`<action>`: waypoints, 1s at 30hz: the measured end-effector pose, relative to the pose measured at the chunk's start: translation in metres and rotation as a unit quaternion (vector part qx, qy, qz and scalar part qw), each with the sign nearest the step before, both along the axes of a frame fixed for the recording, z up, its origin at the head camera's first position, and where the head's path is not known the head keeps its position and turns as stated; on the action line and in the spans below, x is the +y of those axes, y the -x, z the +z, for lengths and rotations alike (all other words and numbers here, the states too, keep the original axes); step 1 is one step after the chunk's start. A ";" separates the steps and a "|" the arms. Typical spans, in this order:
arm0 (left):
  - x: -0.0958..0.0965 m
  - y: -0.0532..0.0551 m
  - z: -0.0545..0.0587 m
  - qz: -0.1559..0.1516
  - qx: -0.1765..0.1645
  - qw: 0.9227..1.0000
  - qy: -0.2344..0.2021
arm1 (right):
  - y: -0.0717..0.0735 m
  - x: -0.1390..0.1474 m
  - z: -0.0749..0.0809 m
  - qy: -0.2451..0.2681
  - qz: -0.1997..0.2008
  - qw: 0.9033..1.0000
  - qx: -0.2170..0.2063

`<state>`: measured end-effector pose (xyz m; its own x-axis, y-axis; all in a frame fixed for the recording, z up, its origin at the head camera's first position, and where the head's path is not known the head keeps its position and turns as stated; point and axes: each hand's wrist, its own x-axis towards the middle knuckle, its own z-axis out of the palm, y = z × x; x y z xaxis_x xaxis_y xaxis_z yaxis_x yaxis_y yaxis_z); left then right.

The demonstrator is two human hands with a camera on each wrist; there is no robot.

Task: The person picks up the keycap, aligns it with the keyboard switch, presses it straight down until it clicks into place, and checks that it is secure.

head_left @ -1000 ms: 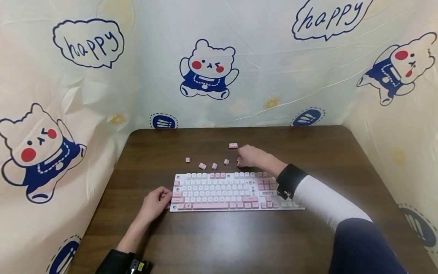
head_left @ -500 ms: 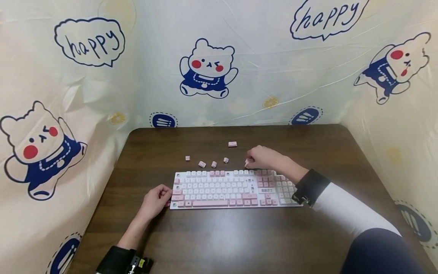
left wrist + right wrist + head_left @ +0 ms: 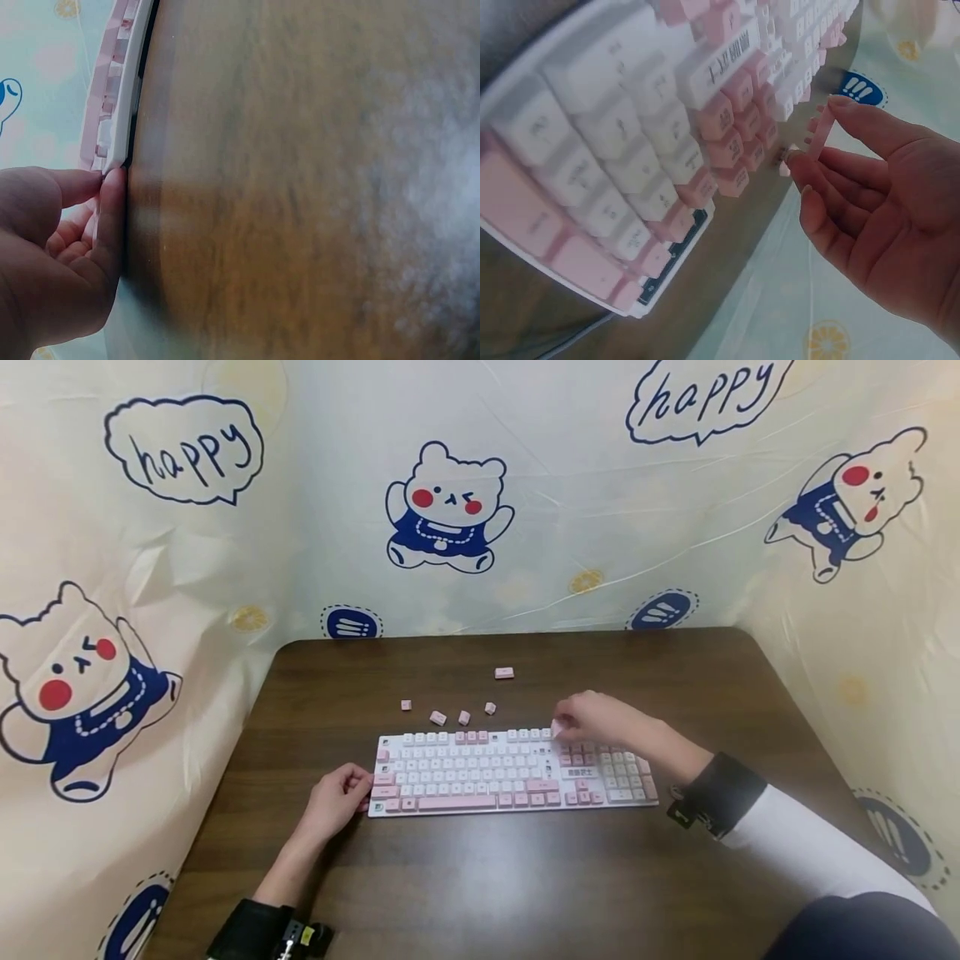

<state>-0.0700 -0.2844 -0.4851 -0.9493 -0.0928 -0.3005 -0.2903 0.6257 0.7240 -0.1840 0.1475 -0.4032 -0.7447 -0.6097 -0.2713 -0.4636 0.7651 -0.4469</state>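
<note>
A white keyboard [image 3: 457,803] with white and pink keycaps lies on the brown table. At its near left corner my left hand [image 3: 333,797] grips the edge, thumb on top and forefinger along the side in the left wrist view. Above the keyboard's far edge, right of its middle, my right hand [image 3: 603,720] pinches a pink keycap [image 3: 823,133] between thumb and fingertips. The held keycap stands on edge, its prongs facing the keyboard. Several loose pink keycaps lie beyond the keyboard, among them a wide one [image 3: 504,673] farther back and a small one [image 3: 406,705] at left.
At the keyboard's far right corner a dark strip [image 3: 676,251] shows beside the keys. A cable [image 3: 577,337] runs from the keyboard's edge. Behind the table [image 3: 360,668] hangs a printed curtain [image 3: 562,485] with bears, also along both sides.
My right hand has moved right and nearer, from beside the loose keycaps to over the keyboard's far edge, carrying the pink keycap. The left hand keeps its hold on the corner.
</note>
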 end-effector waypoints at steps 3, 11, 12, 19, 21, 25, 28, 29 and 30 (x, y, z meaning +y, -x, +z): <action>-0.001 0.001 -0.001 0.001 0.000 1.000 0.002 | -0.007 0.002 -0.003 0.007 0.012 1.000 -0.001; -0.001 0.001 -0.003 0.001 -0.004 1.000 0.005 | -0.018 0.004 -0.021 0.030 0.068 0.997 0.009; -0.001 0.001 -0.003 0.001 -0.004 1.000 0.006 | -0.019 0.004 -0.024 0.029 0.075 0.997 0.015; -0.001 0.003 -0.004 0.000 0.002 1.000 0.005 | -0.024 0.003 -0.036 0.031 0.092 0.995 0.034; -0.001 0.003 -0.004 0.000 0.000 1.000 0.004 | -0.025 0.002 -0.037 0.027 0.089 0.995 0.034; -0.001 0.003 -0.004 0.000 -0.006 1.000 0.005 | -0.027 -0.001 -0.038 0.021 0.081 0.996 0.031; -0.001 0.003 -0.003 0.001 -0.008 1.000 0.005 | -0.029 -0.003 -0.037 0.021 0.080 0.996 0.035; -0.002 0.003 -0.004 0.001 -0.008 1.000 0.006 | -0.030 -0.003 -0.037 0.020 0.080 0.996 0.038; -0.002 0.002 -0.004 0.001 -0.009 1.000 0.005 | -0.031 -0.004 -0.037 0.020 0.079 0.996 0.040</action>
<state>-0.0725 -0.2860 -0.4887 -0.9437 -0.0983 -0.3159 -0.3044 0.6320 0.7127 -0.1533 0.1436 -0.4399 -0.6566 -0.7304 -0.1880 -0.6125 0.6618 -0.4322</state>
